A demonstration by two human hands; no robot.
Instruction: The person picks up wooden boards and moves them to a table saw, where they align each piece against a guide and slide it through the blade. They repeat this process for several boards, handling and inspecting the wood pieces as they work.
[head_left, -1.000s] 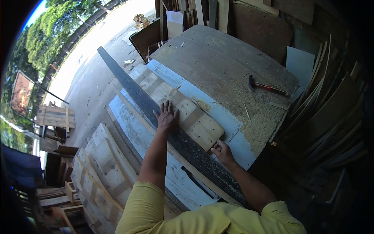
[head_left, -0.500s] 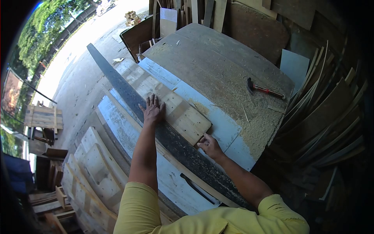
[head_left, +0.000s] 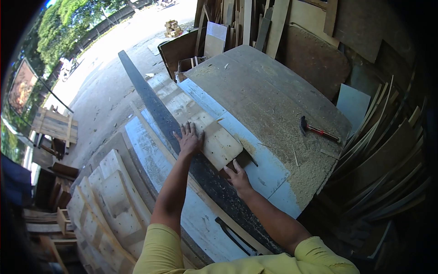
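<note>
A pale wooden board [head_left: 221,142] with dark nail holes lies along a long black straight bar [head_left: 157,108] on a blue-white metal surface [head_left: 267,171]. My left hand [head_left: 189,140] rests with spread fingers on the board's edge beside the bar. At the board's near end is my right hand [head_left: 238,178], its fingers apart and the tips touching or very near that end. Past the board's near corner, a dark narrow slot shows in the metal surface.
A hammer [head_left: 319,131] with a red and black handle lies on the sawdust-covered tabletop [head_left: 273,100] to the right. Curved boards [head_left: 114,196] are stacked at the left. Wood strips [head_left: 383,123] lean at the right. A black handle [head_left: 235,235] sits near my body.
The board has slid forward along the black bar, away from me. My right hand has followed its end, with the fingers now more extended. The camera view has shifted slightly.
</note>
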